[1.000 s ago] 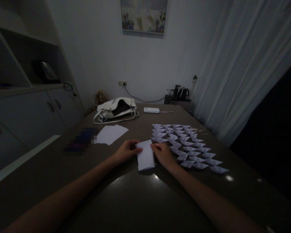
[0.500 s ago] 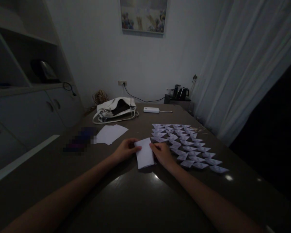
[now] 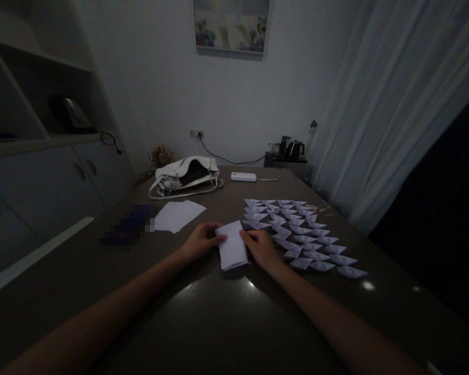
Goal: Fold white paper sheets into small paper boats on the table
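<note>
A folded sheet of white paper (image 3: 233, 249) is held just above the dark table, its lower edge showing more than one layer. My left hand (image 3: 202, 241) pinches its left upper edge, thumb on top and fingers behind. On the opposite edge my right hand (image 3: 261, 248) grips it the same way, with the fingertips partly hidden beneath. Close by on the right stand several rows of small folded paper boats (image 3: 305, 239). Beyond my left hand lies a loose pile of flat white paper sheets (image 3: 180, 214).
A white handbag (image 3: 185, 177) sits at the far left of the table (image 3: 203, 323). Right of it lies a white power bank (image 3: 243, 177) with a short cable. A blurred-out dark object (image 3: 128, 225) rests at the left. Kettles (image 3: 295, 149) stand beyond the far edge.
Both hands keep their hold on the folded paper. Its lower edge has parted slightly, so the layers show more; otherwise almost nothing has moved.
</note>
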Available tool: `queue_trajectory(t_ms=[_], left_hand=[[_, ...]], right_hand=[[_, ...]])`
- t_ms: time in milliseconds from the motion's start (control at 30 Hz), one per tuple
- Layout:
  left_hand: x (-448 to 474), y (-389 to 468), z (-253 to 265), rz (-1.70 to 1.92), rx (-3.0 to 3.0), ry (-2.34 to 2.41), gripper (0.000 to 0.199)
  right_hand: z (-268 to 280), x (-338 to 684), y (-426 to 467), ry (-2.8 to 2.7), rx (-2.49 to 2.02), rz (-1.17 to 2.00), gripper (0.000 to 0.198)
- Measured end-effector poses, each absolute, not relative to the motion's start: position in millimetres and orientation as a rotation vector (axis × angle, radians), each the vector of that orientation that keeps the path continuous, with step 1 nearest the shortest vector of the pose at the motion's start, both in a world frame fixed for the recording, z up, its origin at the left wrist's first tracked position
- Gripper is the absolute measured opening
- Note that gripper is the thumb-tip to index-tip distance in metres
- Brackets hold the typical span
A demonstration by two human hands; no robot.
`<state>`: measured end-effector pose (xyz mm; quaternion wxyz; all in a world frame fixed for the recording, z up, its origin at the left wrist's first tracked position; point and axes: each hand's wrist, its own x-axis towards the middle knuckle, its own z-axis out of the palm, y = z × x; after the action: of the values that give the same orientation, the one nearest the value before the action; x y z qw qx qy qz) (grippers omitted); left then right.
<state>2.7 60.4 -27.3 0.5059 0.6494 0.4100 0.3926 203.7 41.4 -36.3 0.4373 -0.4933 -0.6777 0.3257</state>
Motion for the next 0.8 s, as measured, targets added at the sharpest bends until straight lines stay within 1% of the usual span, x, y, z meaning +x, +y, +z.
queue_trajectory(t_ms=[200,333,667,800], left_hand=[[2.0,61.2,-27.2,0.926,1.555,0.995,0.036],[2.2,61.3,-27.7,0.933,1.573,0.989,0.033],[2.5,58.8,-24.3,0.965,1.525,1.002,0.035],[2.3,60.1,-25.2,0.960,1.532,0.992,0.035]], right_hand=[[-35.1,204.3,42.1,-1.730,-1.230,0.767,0.039],[-36.3,204.9,43.3,-1.747,-1.229,0.744,0.041],[-37.2,203.5,41.9,-1.677,-1.207,0.858,0.041],[-37.2,204.6,42.9,-1.725,-1.201,0.802,0.041]])
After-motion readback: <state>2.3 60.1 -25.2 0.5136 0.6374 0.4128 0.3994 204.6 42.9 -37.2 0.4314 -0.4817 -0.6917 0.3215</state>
